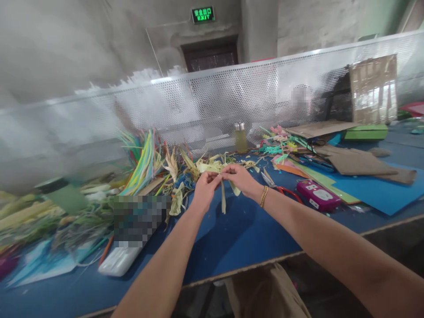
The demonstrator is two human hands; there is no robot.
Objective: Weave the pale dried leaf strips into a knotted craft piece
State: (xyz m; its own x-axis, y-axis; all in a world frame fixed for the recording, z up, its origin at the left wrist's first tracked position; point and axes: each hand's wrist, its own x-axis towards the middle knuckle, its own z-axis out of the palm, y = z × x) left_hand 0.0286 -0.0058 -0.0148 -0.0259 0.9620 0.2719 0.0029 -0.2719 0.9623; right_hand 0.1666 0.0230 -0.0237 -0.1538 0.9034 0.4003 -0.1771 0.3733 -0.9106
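Observation:
Over the blue table [245,234], my left hand [206,187] and my right hand [240,177] meet fingertip to fingertip. Both are closed in a pinch on a pale green corn husk strip [223,201], whose narrow end hangs down between them. The exact pinch point is hidden by the fingers. Just behind the hands lies a heap of pale husks [212,164]. A dry husk piece [178,199] droops left of my left hand. Scissors with red handles [288,192] rest to the right, near my right wrist with its gold bracelet [264,196].
Coloured stems [145,161] bunch up at left, near a green cup [62,194] and a partly blurred-out white device [121,260]. A capped bottle [240,138] stands behind. On the right are a purple box [318,194], cardboard [359,161] and blue paper [380,190]. A perforated metal screen [225,97] closes the back.

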